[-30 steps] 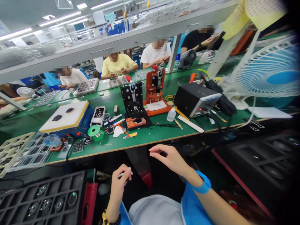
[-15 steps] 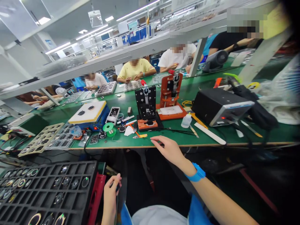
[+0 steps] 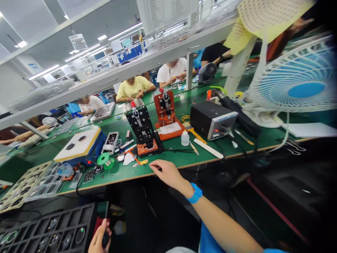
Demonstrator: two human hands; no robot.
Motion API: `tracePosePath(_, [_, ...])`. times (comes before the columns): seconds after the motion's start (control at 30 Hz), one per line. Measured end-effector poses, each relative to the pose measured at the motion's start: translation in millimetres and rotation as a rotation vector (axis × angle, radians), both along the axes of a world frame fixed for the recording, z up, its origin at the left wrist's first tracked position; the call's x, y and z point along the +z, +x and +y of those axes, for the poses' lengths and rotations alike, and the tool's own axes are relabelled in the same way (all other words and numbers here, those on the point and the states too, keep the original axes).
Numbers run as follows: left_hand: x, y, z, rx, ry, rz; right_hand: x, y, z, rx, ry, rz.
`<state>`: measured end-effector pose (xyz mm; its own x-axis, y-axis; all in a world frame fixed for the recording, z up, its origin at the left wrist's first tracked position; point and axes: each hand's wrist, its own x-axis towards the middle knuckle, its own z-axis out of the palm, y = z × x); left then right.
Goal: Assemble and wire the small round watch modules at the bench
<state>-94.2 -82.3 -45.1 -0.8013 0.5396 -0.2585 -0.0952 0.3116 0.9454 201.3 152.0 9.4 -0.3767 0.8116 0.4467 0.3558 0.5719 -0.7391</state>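
At the bottom of the frame, the left hand (image 3: pixel 99 237) curls shut around a thin dark tool (image 3: pixel 106 210), which stands upright and is too blurred to identify. Just beside it at lower left lies a black tray (image 3: pixel 88 211) of round dials. The right hand (image 3: pixel 168 174) reaches out with its fingers loosely extended, pinching nothing that can be seen, at the front edge of the green surface (image 3: pixel 168 160). Its fingertips are near a yellow scrap (image 3: pixel 140 162) and a white paper scrap (image 3: pixel 128 159). Beyond them stand a black press (image 3: pixel 143 131) and an orange press (image 3: pixel 165 116), with a power box (image 3: pixel 213 121) to their right.
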Motion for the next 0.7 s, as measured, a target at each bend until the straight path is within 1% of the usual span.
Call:
tracePosePath(0.1, [6.8,3,13,-0.005,0.107,-0.138,-3.1,2,1,0.006,0.026,-0.008])
tracePosePath(0.17, [11.6,10,21,-0.008,0.122,-0.149,-5.8,2,4,0.009,0.056,-0.025])
tracePosePath(0.23, [14.0,16,27,0.011,0.104,-0.179,-7.3,1,8,0.016,0.104,-0.061])
tracePosePath(0.33, [12.2,24,33,0.030,0.068,-0.236,-3.6,-4,20,0.047,0.228,-0.159])
tracePosePath(0.37, [11.0,26,35,0.033,0.054,-0.250,-0.7,-6,26,0.079,0.285,-0.205])
tracePosePath(0.43, [9.6,30,38,0.014,0.025,-0.272,6.7,-15,39,0.185,0.412,-0.313])
tracePosePath(0.5, [10.2,35,43,-0.059,-0.006,-0.284,14.5,-25,54,0.316,0.541,-0.423])
tracePosePath(0.57, [11.9,40,47,-0.191,-0.031,-0.285,21.1,-37,69,0.408,0.651,-0.517])
tracePosePath(0.63, [12.7,46,49,-0.319,-0.041,-0.270,25.8,-47,81,0.459,0.749,-0.592])
tracePosePath(0.7, [11.2,48,52,-0.416,-0.037,-0.254,28.7,-56,90,0.496,0.839,-0.647])
